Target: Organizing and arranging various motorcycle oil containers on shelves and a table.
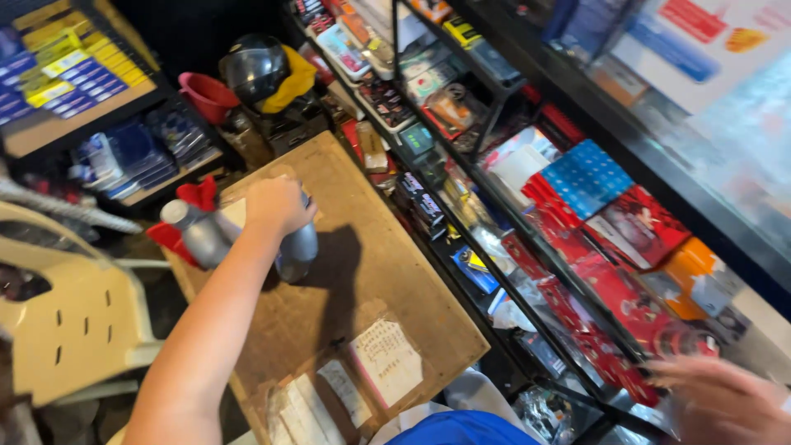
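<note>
My left hand (278, 204) reaches out over a brown cardboard box (362, 272) and closes over the top of a grey metal bottle (298, 247) standing on it. A second grey bottle (196, 232) stands just to the left, beside a red cloth (198, 196). My right hand (725, 400) is blurred at the lower right corner, fingers spread, over the glass counter, holding nothing that I can see.
A glass display case (577, 247) packed with red, blue and orange packages runs along the right. A black helmet (252, 67) and red bowl (208, 95) sit behind the box. A cream plastic chair (74, 313) stands at left. Shelves of boxes (66, 66) lie beyond.
</note>
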